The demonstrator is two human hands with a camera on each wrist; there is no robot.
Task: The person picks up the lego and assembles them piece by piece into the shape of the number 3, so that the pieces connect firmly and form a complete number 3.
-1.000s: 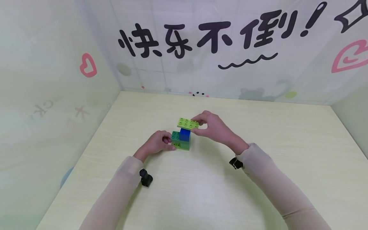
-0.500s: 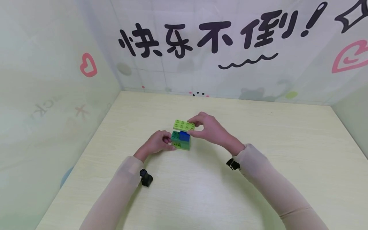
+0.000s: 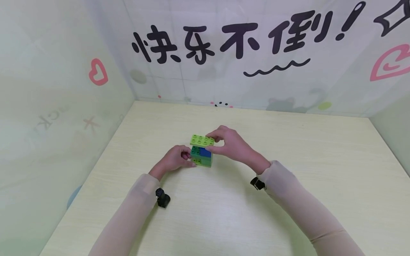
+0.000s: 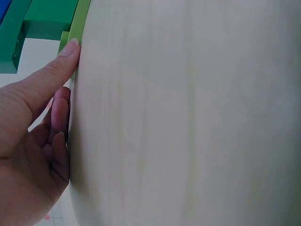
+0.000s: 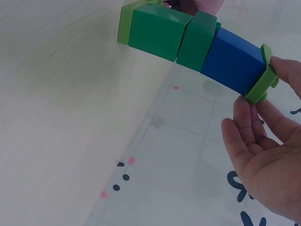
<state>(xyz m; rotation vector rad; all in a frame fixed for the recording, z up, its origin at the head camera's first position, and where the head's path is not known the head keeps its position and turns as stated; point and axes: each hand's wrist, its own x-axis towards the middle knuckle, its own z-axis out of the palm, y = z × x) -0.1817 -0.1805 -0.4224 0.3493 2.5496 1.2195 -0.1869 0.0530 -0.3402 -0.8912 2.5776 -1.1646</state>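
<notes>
A small stack of toy building blocks stands on the table: a lime base plate (image 5: 125, 23), a green block (image 5: 157, 30), a darker green layer (image 5: 197, 42) and a blue block (image 5: 233, 61). My left hand (image 3: 175, 158) holds the stack low on its left side, with the thumb (image 4: 66, 54) against the lime base edge. My right hand (image 3: 232, 142) pinches a studded lime plate (image 3: 200, 139) between thumb and fingers. That plate sits at the blue block's top, overhanging to the left above the dark green studs. I cannot tell whether it is pressed on.
The pale wooden table (image 3: 243, 213) spreads around the stack. A printed back wall (image 3: 224, 81) and a left side wall (image 3: 64, 106) border it. Black wrist devices, one of them a black mount (image 3: 163, 199), hang at both sleeves.
My right hand has moved left and slightly down with the lime plate, which now lies lower and further left over the stack. The left hand and the stack stay put.
</notes>
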